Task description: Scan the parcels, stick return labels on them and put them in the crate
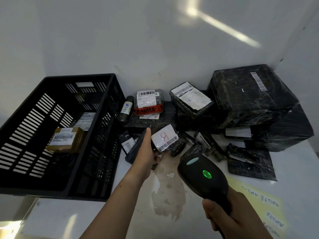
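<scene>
My left hand (146, 152) grips a small black-wrapped parcel (172, 145) from below and tilts its white barcode label with a red mark toward me. My right hand (229, 219) grips the handle of a black barcode scanner (202, 175), whose green light is lit. The scanner's head sits just below and right of the parcel. A black slatted crate (25, 135) stands at the left with a brown labelled box (67, 140) marked RETURN and a white-labelled parcel (85, 120) inside. A yellow sheet of handwritten RETURN labels (265, 204) lies at the lower right.
Several black-wrapped parcels are piled against the wall, among them a big block (250, 97), a FRAGILE-taped parcel (148, 105), a small roll (126, 109) and a flat bag (250, 163). The white table (86, 221) has a stained patch in the middle.
</scene>
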